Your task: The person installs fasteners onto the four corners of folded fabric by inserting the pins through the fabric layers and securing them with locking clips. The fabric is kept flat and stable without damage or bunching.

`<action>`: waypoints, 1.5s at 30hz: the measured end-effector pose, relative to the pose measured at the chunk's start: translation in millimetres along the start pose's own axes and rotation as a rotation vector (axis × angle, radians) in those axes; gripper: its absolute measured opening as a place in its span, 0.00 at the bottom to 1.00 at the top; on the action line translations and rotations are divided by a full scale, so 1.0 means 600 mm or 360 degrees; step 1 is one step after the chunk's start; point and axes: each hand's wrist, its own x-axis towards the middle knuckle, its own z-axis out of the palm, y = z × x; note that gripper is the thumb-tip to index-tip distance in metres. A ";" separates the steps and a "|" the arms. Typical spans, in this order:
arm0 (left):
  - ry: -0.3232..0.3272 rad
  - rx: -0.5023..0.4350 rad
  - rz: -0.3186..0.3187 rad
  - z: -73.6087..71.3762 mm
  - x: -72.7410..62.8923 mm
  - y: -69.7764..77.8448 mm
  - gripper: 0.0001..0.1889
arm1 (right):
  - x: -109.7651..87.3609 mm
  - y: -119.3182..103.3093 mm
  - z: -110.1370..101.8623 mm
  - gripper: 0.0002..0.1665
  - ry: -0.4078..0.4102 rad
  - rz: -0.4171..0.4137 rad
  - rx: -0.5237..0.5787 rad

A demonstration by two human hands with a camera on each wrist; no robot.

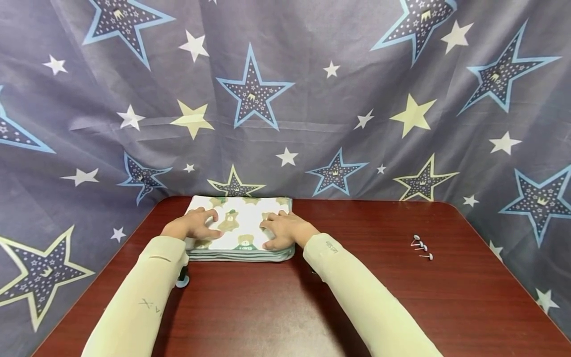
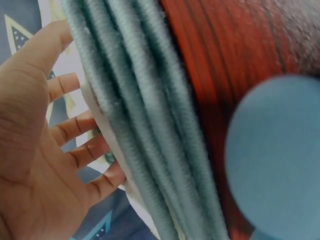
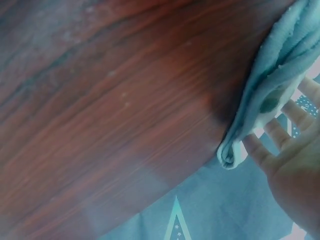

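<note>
A folded blanket (image 1: pixel 243 223) with a white, bear-printed top lies near the table's far edge. Its stacked teal layers (image 2: pixel 145 100) face the left wrist camera. On the blanket's left part rests my left hand (image 1: pixel 194 225), fingers loosely bent and spread. My right hand (image 1: pixel 285 230) rests on the right part, its fingers also relaxed over the top. From the right wrist camera, a rolled corner of the blanket (image 3: pixel 270 85) shows beside the spread fingers of that hand (image 3: pixel 295 160). Neither hand grips the cloth.
Several white-headed pins (image 1: pixel 421 246) lie on the right of the reddish-brown table (image 1: pixel 250 307). A pale blue disc (image 1: pixel 182 281) shows below the left wrist. Behind the table hangs a grey star-patterned curtain (image 1: pixel 312 114).
</note>
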 end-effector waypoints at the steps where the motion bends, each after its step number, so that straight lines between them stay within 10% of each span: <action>1: -0.0009 0.0001 -0.0005 0.000 0.000 0.001 0.28 | 0.000 0.001 0.000 0.40 -0.0002 0.0000 0.0001; 45: -0.0174 0.0073 0.0019 -0.001 0.039 0.085 0.27 | -0.063 0.063 0.011 0.40 0.0018 -0.0061 0.0015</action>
